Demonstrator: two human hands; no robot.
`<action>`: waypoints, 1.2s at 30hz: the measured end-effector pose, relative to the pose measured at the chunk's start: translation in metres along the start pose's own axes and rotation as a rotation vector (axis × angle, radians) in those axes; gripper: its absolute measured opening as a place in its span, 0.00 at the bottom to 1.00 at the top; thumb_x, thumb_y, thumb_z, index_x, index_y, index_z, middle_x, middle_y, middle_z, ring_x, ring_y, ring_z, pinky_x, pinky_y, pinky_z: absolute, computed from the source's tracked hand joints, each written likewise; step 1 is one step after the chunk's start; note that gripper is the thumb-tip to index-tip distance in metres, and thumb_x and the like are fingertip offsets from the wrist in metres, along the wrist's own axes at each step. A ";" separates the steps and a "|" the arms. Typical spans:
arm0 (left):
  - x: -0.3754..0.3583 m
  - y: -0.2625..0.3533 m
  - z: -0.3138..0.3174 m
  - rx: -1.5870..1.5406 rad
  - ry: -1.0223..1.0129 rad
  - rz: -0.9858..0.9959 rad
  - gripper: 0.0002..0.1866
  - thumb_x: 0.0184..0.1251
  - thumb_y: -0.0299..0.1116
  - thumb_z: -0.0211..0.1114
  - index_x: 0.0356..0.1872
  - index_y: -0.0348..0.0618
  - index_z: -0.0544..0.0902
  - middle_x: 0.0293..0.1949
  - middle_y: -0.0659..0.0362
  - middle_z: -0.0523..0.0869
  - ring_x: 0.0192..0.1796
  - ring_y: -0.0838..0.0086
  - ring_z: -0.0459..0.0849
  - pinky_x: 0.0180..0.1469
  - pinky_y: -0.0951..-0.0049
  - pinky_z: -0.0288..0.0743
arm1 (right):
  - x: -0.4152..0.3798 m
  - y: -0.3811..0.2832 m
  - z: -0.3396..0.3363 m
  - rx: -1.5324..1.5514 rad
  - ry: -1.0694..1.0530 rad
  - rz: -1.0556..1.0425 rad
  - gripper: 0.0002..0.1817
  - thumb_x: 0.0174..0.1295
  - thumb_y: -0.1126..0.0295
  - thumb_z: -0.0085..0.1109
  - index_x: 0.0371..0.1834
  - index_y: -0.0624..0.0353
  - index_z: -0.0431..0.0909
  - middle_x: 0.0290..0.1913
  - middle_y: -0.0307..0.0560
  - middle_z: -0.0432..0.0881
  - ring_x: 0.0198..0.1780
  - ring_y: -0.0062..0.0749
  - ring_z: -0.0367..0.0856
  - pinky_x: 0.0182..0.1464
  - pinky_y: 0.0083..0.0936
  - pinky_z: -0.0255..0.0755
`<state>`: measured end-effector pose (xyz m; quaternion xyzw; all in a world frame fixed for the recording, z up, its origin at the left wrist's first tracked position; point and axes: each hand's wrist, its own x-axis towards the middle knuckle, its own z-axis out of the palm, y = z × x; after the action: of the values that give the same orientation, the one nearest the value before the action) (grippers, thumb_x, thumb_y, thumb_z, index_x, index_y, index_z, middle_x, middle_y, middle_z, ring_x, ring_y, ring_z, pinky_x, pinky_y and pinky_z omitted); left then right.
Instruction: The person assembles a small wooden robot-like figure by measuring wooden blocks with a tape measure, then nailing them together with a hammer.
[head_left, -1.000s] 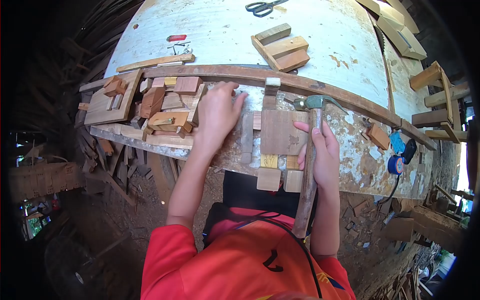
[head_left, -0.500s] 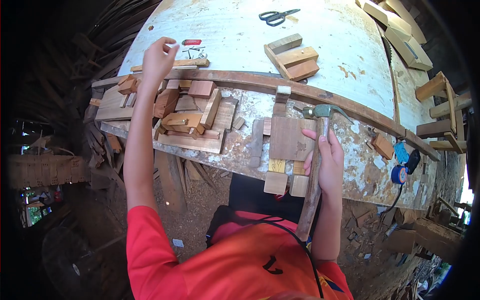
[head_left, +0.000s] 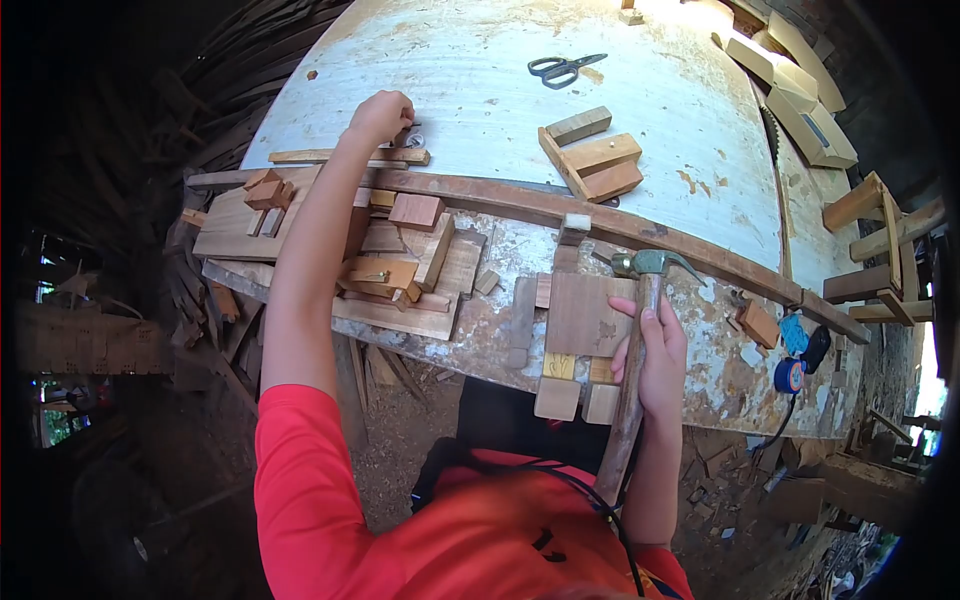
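Note:
My left hand (head_left: 380, 118) reaches to the far side of the bench, fingers curled down over a few nails (head_left: 411, 128) beside a small ring-shaped item (head_left: 414, 142). Whatever sits between those fingertips is hidden. A claw hammer (head_left: 627, 415) is gripped in my right hand (head_left: 662, 355), its head up and the handle slanting down toward my body. My right fingertips touch the edge of a square board (head_left: 582, 318), part of a small wooden piece with block legs (head_left: 557, 398) at the bench's front edge.
Wood blocks (head_left: 416, 211) and offcuts lie to the left. A long wooden rail (head_left: 520, 206) crosses the bench. Beyond it are scissors (head_left: 562, 70) and a wooden frame piece (head_left: 590, 155). A blue tape measure (head_left: 789, 375) and a pale blue item (head_left: 794, 334) lie right.
My left hand has come down and right onto the nails, its fingers curling in. The view has shifted slightly. My right hand still holds the hammer by the board.

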<state>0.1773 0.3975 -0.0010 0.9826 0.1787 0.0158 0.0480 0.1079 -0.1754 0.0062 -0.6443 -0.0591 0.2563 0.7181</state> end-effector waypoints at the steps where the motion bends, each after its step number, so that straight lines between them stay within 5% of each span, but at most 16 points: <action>1: 0.004 0.000 0.003 0.021 -0.012 0.006 0.07 0.66 0.29 0.76 0.44 0.47 0.96 0.45 0.55 0.98 0.50 0.59 0.96 0.55 0.60 0.88 | 0.000 0.001 0.000 -0.004 0.001 -0.002 0.24 0.90 0.64 0.43 0.80 0.68 0.63 0.63 0.57 0.89 0.21 0.24 0.82 0.21 0.21 0.76; 6: 0.031 -0.010 0.012 0.044 -0.111 0.005 0.07 0.61 0.28 0.77 0.40 0.49 0.97 0.42 0.54 0.97 0.48 0.59 0.97 0.52 0.60 0.89 | 0.001 -0.001 0.001 -0.002 0.009 0.013 0.25 0.90 0.64 0.43 0.81 0.67 0.63 0.62 0.58 0.89 0.21 0.25 0.81 0.21 0.21 0.75; 15: 0.034 -0.001 0.008 -0.018 -0.124 -0.096 0.14 0.54 0.38 0.78 0.35 0.37 0.96 0.31 0.47 0.95 0.36 0.58 0.95 0.44 0.61 0.89 | 0.002 -0.001 0.000 -0.005 0.004 0.009 0.22 0.90 0.64 0.43 0.76 0.68 0.67 0.61 0.59 0.90 0.21 0.25 0.82 0.21 0.21 0.75; 18: 0.021 0.012 -0.021 -0.112 -0.051 -0.141 0.18 0.51 0.41 0.81 0.37 0.37 0.96 0.39 0.45 0.97 0.40 0.57 0.96 0.48 0.62 0.90 | 0.002 -0.001 -0.002 -0.006 0.000 0.014 0.21 0.90 0.64 0.42 0.75 0.68 0.68 0.61 0.58 0.90 0.22 0.25 0.82 0.21 0.21 0.76; 24: 0.008 0.008 -0.026 -0.227 -0.388 -0.132 0.15 0.52 0.35 0.83 0.40 0.39 0.97 0.37 0.53 0.97 0.36 0.69 0.94 0.41 0.66 0.88 | 0.003 0.001 -0.002 0.009 -0.013 0.002 0.20 0.90 0.64 0.43 0.74 0.68 0.68 0.61 0.58 0.90 0.22 0.24 0.82 0.22 0.21 0.76; 33: 0.009 -0.030 0.007 -0.311 -0.246 0.125 0.13 0.60 0.37 0.86 0.37 0.37 0.97 0.32 0.57 0.95 0.31 0.74 0.91 0.36 0.69 0.85 | 0.002 0.000 -0.002 0.004 -0.016 0.008 0.20 0.91 0.63 0.43 0.72 0.67 0.69 0.61 0.57 0.90 0.22 0.24 0.82 0.22 0.21 0.76; 36: 0.000 -0.008 -0.012 -0.345 -0.358 -0.092 0.16 0.62 0.42 0.86 0.34 0.37 0.96 0.28 0.57 0.93 0.28 0.73 0.90 0.36 0.68 0.85 | 0.002 0.000 -0.003 0.004 -0.019 0.008 0.19 0.91 0.63 0.43 0.71 0.67 0.69 0.61 0.57 0.90 0.22 0.25 0.82 0.22 0.21 0.76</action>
<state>0.1737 0.4056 0.0104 0.9377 0.2067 -0.1306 0.2467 0.1109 -0.1769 0.0058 -0.6408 -0.0628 0.2653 0.7177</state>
